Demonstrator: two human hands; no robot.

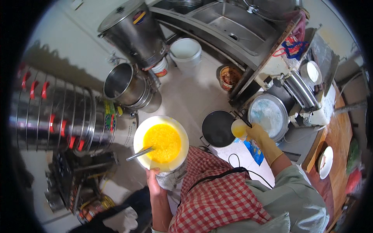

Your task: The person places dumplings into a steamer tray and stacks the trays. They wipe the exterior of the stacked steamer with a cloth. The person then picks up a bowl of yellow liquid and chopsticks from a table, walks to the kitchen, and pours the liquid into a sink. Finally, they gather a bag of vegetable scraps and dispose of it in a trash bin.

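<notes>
My bare left hand (154, 180) grips the rim of a white bowl (183, 137) from below, with a grey cloth (172, 179) beside it. Bright yellow liquid, like beaten egg (164, 141), fills much of the bowl. Metal utensils, perhaps chopsticks (140, 153), lean over its left rim. My right hand (259, 135), in a tan rubber glove, is closed around a small cup (239, 128) with some yellow in it, and dark handles are at its fingers. The cup is at the right edge of a dark round pan (218, 128).
A basin of sudsy water (268, 115) sits right of the pan, below a pasta roller (300, 90). Steel pots (119, 81) and a white bucket (186, 54) stand ahead. Stacked steamers (58, 116) are at left, a sink (233, 26) at the top, a wooden table (341, 131) at right.
</notes>
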